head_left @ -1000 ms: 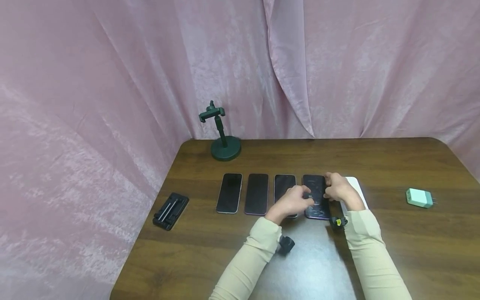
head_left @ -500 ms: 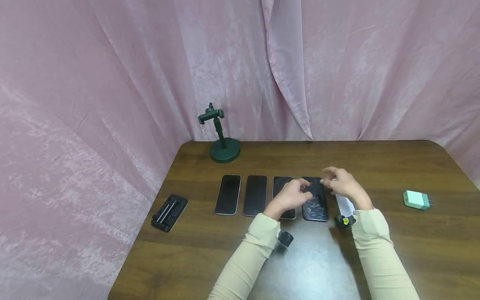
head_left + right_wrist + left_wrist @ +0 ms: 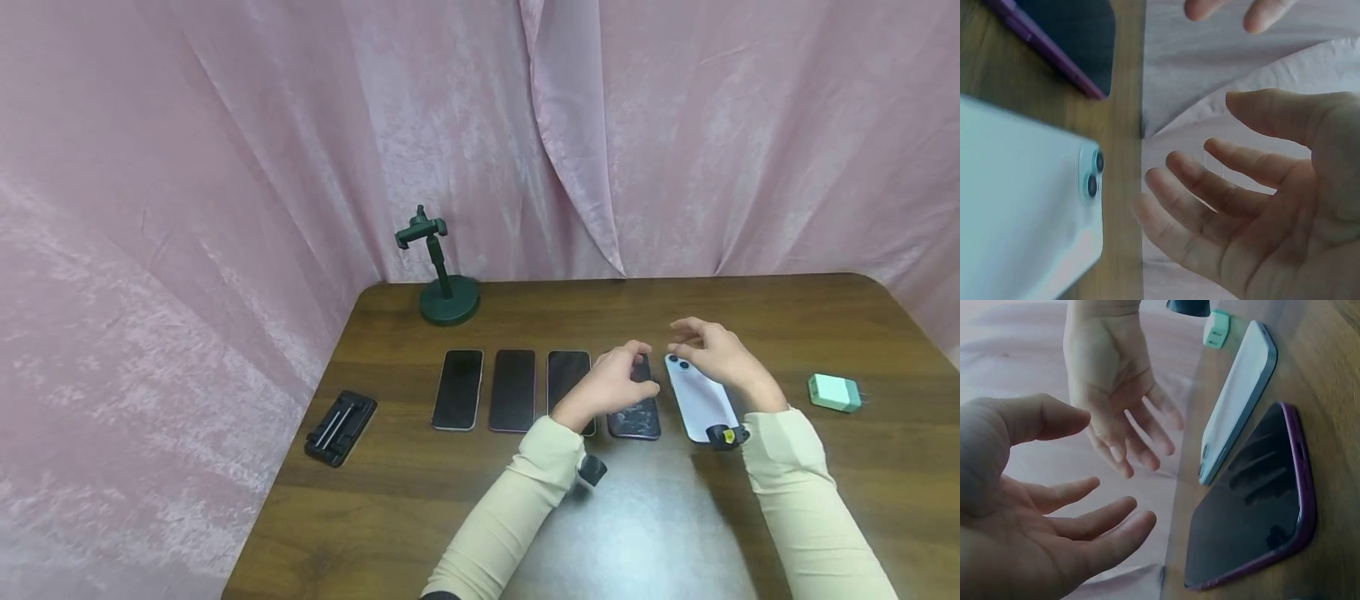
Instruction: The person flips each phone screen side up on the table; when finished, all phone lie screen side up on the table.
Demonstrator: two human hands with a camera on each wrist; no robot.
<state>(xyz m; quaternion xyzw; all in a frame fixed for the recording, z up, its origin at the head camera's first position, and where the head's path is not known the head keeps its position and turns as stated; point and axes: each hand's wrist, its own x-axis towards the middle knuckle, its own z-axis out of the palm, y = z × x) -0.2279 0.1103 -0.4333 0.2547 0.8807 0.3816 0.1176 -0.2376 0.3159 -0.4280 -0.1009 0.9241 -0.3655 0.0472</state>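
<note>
My left hand point(image 3: 613, 382), fingers loosely bent and holding nothing, hovers over a dark-screened phone with a purple edge point(image 3: 1247, 500). Above the top end of a pale blue phone point(image 3: 701, 400) is my right hand point(image 3: 716, 354), its fingers spread and nothing in them. That pale phone lies back side up, its two camera lenses point(image 3: 1092, 172) facing upward. To the left, three more phones lie screen up in a row: one with a silver edge point(image 3: 457, 389), one with a thin purple edge point(image 3: 513, 390), and one partly covered by the left hand point(image 3: 567, 375).
A dark green phone stand point(image 3: 448, 298) stands at the back left of the wooden table point(image 3: 405, 517). A black case with slim metal pieces point(image 3: 341, 427) lies at the left. On the right is a mint-green charger plug point(image 3: 835, 392). Pink curtains point(image 3: 465, 125) hang behind.
The right hand has moved right, off the purple-edged phone and over the pale blue phone, which now shows more fully. My left hand has shifted right over the purple-edged phone.
</note>
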